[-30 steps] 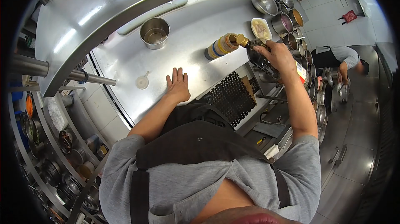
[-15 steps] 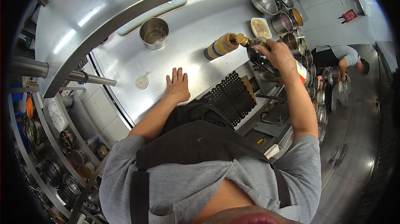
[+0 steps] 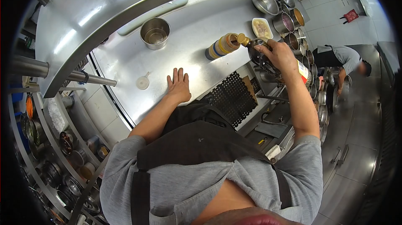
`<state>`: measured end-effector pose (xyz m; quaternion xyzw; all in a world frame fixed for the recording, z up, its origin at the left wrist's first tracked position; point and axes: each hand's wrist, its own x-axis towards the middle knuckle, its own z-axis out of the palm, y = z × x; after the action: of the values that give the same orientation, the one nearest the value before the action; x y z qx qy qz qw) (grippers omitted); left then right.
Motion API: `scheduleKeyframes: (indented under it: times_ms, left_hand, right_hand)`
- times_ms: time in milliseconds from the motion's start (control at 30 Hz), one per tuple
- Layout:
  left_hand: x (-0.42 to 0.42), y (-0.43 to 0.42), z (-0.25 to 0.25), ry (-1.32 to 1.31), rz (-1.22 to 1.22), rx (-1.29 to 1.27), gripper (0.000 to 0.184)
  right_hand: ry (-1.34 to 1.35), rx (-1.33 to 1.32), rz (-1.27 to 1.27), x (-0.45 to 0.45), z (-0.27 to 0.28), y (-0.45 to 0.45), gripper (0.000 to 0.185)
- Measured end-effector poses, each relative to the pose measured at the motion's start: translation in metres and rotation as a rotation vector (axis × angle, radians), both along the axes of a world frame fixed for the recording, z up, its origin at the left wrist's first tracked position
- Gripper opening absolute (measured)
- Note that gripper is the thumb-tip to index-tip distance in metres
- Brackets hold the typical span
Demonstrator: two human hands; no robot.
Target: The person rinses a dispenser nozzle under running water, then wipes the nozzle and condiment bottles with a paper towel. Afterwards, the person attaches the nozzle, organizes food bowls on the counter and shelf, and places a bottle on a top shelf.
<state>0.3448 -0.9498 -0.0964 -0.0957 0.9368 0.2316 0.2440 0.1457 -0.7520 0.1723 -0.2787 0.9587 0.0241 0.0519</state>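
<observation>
Right of centre, gripping tilted bottle [image 3: 258, 56] in curled right hand [image 3: 281, 56]; steady yellow top [image 3: 242, 39] at container [image 3: 222, 46]; brace flat, empty left hand [image 3: 179, 87].

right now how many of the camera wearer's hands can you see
2: the left hand rests spread on the steel counter, and the right hand grips a dark bottle beside a striped container. Neither is hidden.

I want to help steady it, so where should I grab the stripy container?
Probably the middle of the stripy container, from the left. It looks round and slim enough to grasp; the bottle in the right hand crowds its mouth from the right, while the left hand rests to the left.
</observation>
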Motion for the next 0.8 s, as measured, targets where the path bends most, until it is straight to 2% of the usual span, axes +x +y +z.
scheduleKeyframes:
  times_ms: [800]
  left_hand:
    - [-0.0001,-0.0005,0.0007,0.0,-0.007,0.001,0.087]
  right_hand:
    - [0.001,0.039,-0.023,0.0025,0.0016,-0.001,0.056]
